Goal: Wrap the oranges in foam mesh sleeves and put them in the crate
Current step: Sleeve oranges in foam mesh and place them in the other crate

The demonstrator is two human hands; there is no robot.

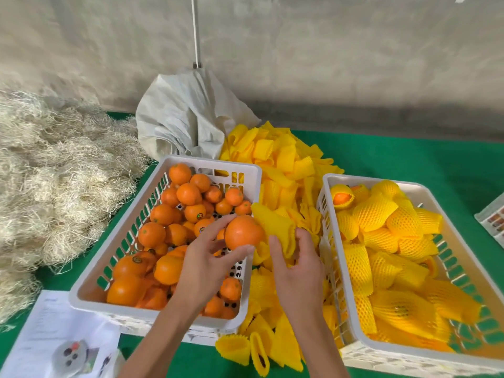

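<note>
Orange fruit, round and smooth-skinned, sits in our left hand, fingertips curled round its lower and near sides, above the far right corner of the white slotted plastic crate of bare oranges. Grip is a light fingertip cradle, not a full clasp.

Right hand lies just right of the fruit. Its fingers pinch the near edge of a yellow foam mesh sleeve, which touches the orange's right side. We cannot tell whether the mouth is spread open; it looks flattened and folded. Long axis of the sleeve runs from far-left to near-right, slanting across the grip line, so the mouth does not yet face the fruit squarely.

Our judgement: the coming move turns on swinging that mouth leftward to meet the orange. Right hand is nearer the sleeve, left nearer the fruit.

Both forearms reach forward from the near edge, converging, wrists roughly level.

Right of both grips stands the second white crate, holding many wrapped oranges. Loose sleeves heap on the green counter between crates.
</note>
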